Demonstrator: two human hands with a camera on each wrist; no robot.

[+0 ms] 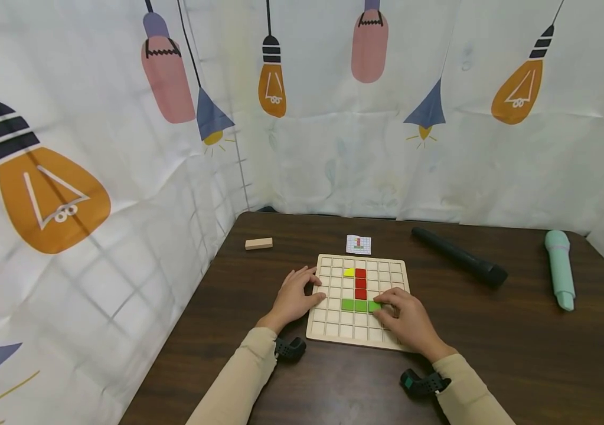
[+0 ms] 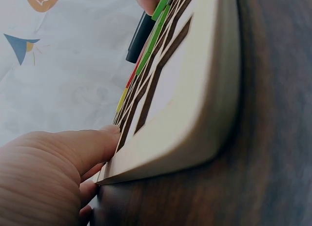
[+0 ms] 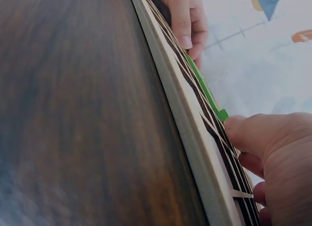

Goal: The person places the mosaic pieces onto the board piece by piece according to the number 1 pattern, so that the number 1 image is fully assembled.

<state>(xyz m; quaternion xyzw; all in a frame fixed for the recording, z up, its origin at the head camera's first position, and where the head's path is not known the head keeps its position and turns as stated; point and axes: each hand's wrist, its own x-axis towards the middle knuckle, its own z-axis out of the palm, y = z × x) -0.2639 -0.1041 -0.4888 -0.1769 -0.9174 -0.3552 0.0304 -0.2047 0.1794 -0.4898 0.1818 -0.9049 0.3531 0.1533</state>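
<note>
Wooden board point(image 1: 328, 330): square grid, pale.
Left hand point(image 1: 293, 298): fingers spread flat on board edge.
Right hand point(image 1: 408, 321): fingertips pinch green block point(image 1: 374, 306).

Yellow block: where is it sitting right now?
In the head view the yellow block sits in the grid board, upper middle, touching the left side of the top red block, beyond the left hand.

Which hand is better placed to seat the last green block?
Right. The right hand already touches the green block at the row's end; the left hand rests on the grid board's left edge, probably steadying it.
</note>
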